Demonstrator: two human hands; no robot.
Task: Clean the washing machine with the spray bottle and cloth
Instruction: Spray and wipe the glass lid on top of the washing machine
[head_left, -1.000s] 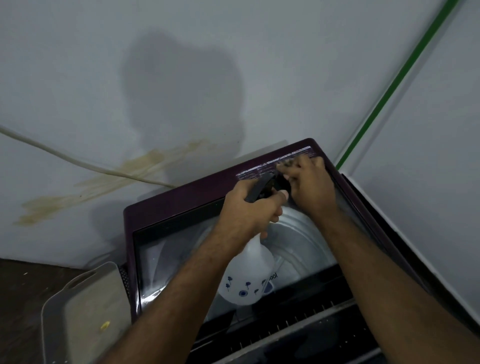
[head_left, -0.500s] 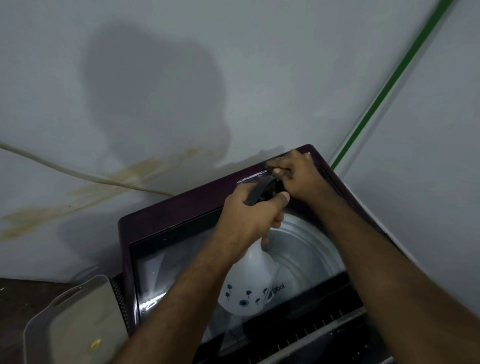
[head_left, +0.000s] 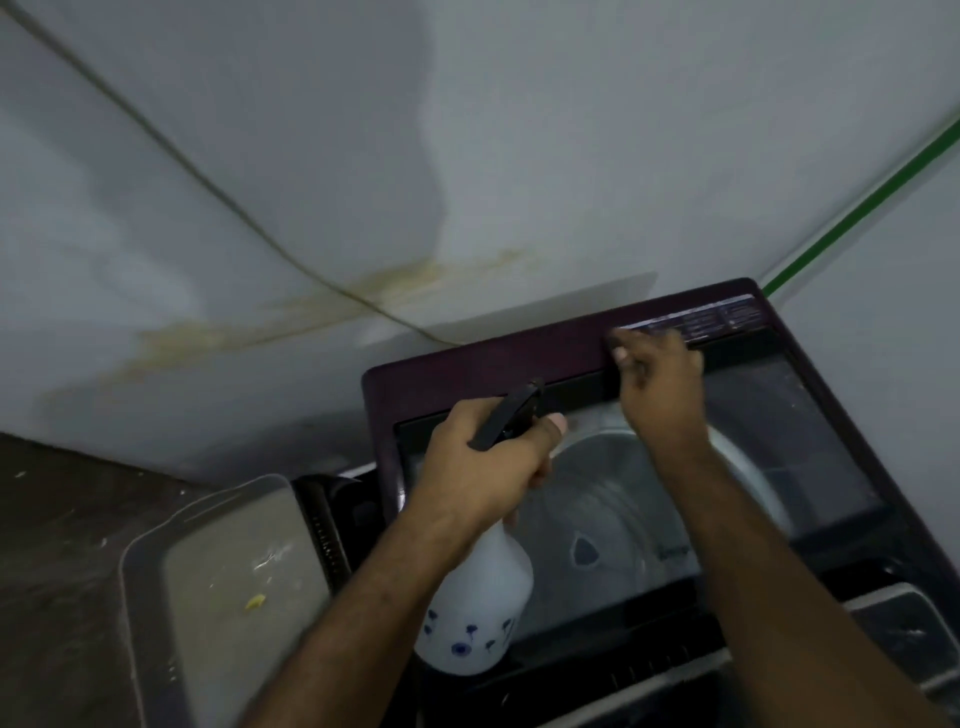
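Nearest, at 6 o'clock, the white spray bottle (head_left: 475, 618) with small blue flowers hangs tilted over the washing machine's glass lid (head_left: 810, 499), its black trigger head up at about 11 o'clock from its body. The left hand (head_left: 488, 467) grips its neck, thumb across the top. At 8 o'clock a grey tray (head_left: 150, 582) sits just beside the washing machine (head_left: 441, 374). Farther, toward 1 o'clock, the right hand (head_left: 657, 384) rests its loosely bent fingers on the maroon back panel by the label strip (head_left: 717, 317); blur hides whether it holds a cloth. Beyond, a cord (head_left: 208, 182) crosses the stained wall (head_left: 519, 130).
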